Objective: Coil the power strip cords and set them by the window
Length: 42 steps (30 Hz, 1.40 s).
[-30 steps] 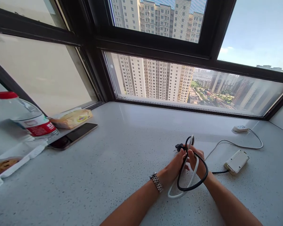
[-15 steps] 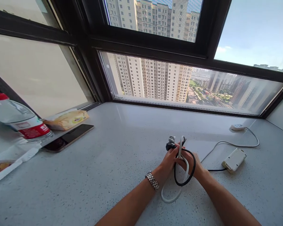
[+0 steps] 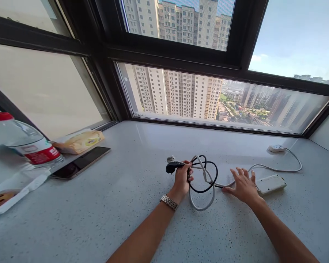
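My left hand (image 3: 183,179), with a metal watch at the wrist, is closed around a black cable (image 3: 216,171) and a white cable (image 3: 201,209) near their plug ends. A black plug (image 3: 171,167) and a white plug (image 3: 170,159) stick out to its left. Loose crossing loops of both cables hang to the right of this hand. My right hand (image 3: 244,186) is open, fingers spread, over the cables where they run right. Beside its wrist lies a white power adapter (image 3: 272,183). The white cable leads on to a small white socket block (image 3: 276,148) near the window.
On the speckled white counter (image 3: 120,219), a phone (image 3: 80,162) lies at the left. Near it are a tissue pack (image 3: 80,141), a large clear bottle (image 3: 41,149) with a red cap, and a white tray (image 3: 24,186) holding a cookie (image 3: 1,201). Dark-framed windows (image 3: 178,95) border the back.
My hands have moved apart. The left went left with the plugs and cables; the right let go of the bundle, moved right and spread its fingers. The cable loops have opened out and shifted.
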Each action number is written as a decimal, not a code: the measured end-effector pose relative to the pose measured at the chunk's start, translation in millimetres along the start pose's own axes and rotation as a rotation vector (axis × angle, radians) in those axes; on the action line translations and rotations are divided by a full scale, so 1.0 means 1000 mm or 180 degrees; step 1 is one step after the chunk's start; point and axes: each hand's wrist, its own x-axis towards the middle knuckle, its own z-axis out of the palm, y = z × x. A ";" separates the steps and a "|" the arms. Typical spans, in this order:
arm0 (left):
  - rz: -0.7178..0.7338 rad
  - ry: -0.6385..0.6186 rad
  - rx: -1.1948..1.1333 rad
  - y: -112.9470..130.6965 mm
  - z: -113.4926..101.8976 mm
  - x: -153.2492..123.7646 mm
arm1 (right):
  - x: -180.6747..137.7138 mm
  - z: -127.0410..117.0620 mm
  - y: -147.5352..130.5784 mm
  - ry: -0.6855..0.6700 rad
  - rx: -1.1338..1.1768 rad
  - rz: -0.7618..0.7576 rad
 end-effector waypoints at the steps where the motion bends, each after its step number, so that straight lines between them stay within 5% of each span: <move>1: 0.0065 0.0054 0.0083 0.002 -0.002 0.003 | -0.001 0.001 0.015 -0.0053 -0.0128 0.0190; 4: 0.0264 0.0241 0.0286 0.008 -0.008 0.010 | -0.002 0.006 0.059 0.0013 -0.0355 0.0743; 9: 0.0506 0.0615 0.0450 0.016 -0.019 0.021 | 0.012 0.019 0.134 0.0138 0.0167 0.0824; 14: 0.0906 0.1061 0.0630 0.029 -0.032 0.031 | 0.036 0.027 0.203 0.0346 0.0319 0.1721; 17: 0.1119 0.1155 0.0710 0.033 -0.039 0.035 | 0.044 0.033 0.222 0.0093 0.0358 0.1771; 21: 0.1236 0.1007 0.0783 0.030 -0.040 0.035 | 0.052 0.033 0.227 0.0297 0.0391 0.1279; 24: 0.1243 0.0878 0.0817 0.026 -0.037 0.033 | 0.061 0.019 0.226 0.0047 0.0546 0.0932; 26: 0.1234 0.0779 0.0846 0.022 -0.034 0.032 | 0.071 0.002 0.219 -0.0064 0.0784 0.0773; 29: 0.1226 0.0612 0.0911 0.015 -0.032 0.030 | 0.090 -0.026 0.189 0.0387 0.1157 0.0656; 34: 0.1281 0.0074 0.1317 0.004 -0.031 0.025 | 0.107 -0.061 0.080 0.0922 0.2685 0.0282; 39: 0.1308 -0.0136 0.1456 0.001 -0.032 0.023 | 0.068 -0.077 -0.033 0.0400 0.5186 -0.0149; 42: 0.1319 -0.0119 0.1415 0.000 -0.032 0.024 | 0.046 -0.087 -0.059 0.0158 0.6360 -0.0035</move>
